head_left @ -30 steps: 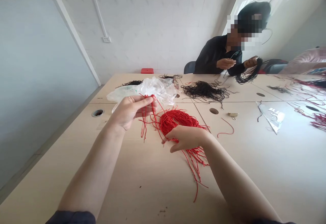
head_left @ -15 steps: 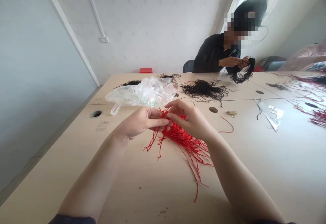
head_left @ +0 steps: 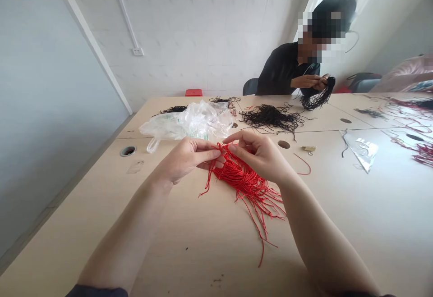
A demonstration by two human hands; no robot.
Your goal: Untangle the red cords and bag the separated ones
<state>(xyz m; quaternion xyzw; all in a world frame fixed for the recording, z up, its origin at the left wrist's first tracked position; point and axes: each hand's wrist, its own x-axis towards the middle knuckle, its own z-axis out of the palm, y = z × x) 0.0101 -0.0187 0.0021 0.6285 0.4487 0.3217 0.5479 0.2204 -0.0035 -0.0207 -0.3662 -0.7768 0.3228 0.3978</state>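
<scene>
A bundle of thin red braided cords (head_left: 241,177) lies on the pale wooden table (head_left: 189,243), its loose ends fanning toward me. My left hand (head_left: 187,158) pinches the bundle's far end from the left. My right hand (head_left: 260,155) grips the same end from the right, its fingers arching over the cords. The fingertips of both hands nearly meet there, and they hide part of the cords.
A crumpled plastic bag (head_left: 184,125) lies just beyond my hands, with a black cord heap (head_left: 272,119) to its right. A co-worker (head_left: 284,69) across the table holds black cords (head_left: 318,99). A brass clip (head_left: 308,148) and a loose red cord (head_left: 303,164) lie to the right.
My hands have spread slightly apart along the red bundle, which has shifted a little toward the far right. The view has tilted slightly.
</scene>
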